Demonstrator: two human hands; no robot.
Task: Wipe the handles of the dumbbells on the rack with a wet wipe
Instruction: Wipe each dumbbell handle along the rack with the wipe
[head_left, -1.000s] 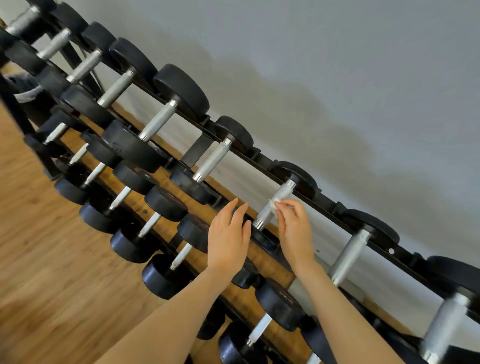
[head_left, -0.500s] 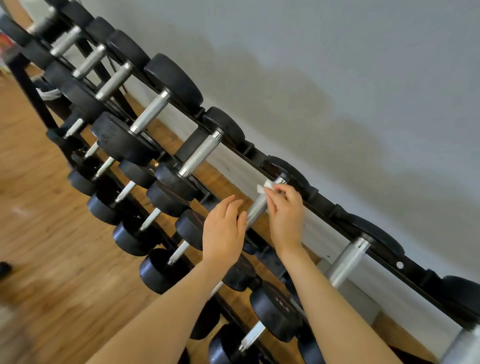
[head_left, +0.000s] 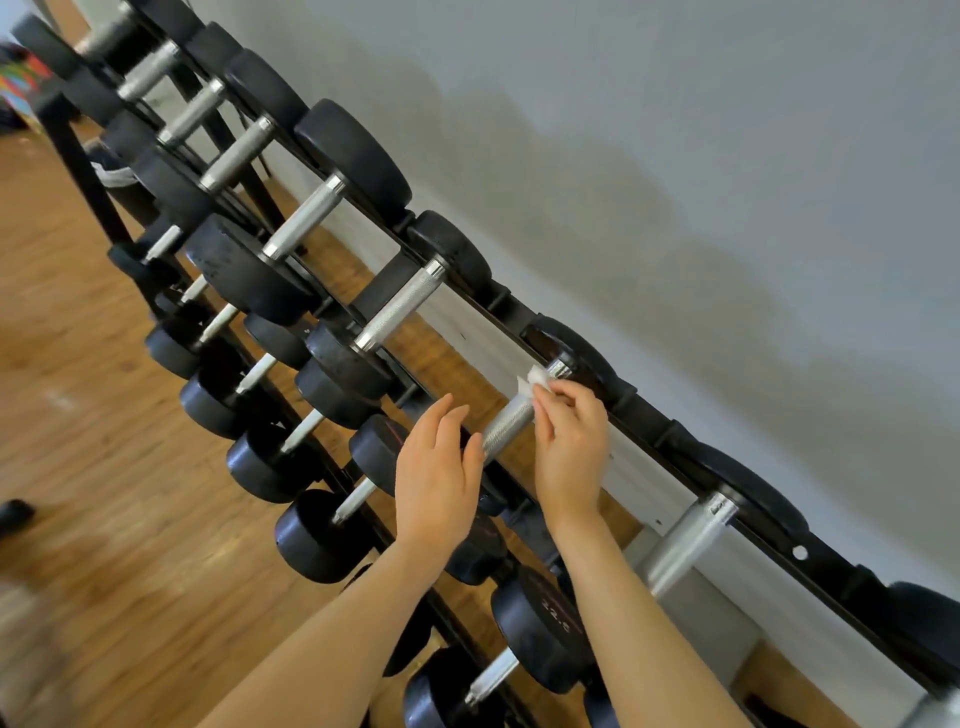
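**Wipe at the far end of a top-row handle**

A wood floor (head_left: 104, 467) fills the lower left; a grey wall (head_left: 675, 156) fills the upper right. The black rack (head_left: 649, 415) runs diagonally between them, holding dumbbells in several rows. Mid-frame, the right hand (head_left: 571, 447) pinches a white wipe (head_left: 535, 382) against the upper end of one handle (head_left: 509, 426). The left hand (head_left: 439, 473) hovers just beside its lower end, fingers straight and holding nothing.

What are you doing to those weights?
A person is cleaning dumbbells on a rack. The right hand pinches a white wet wipe against the far end of one silver handle. The left hand is open, beside that handle's near end.
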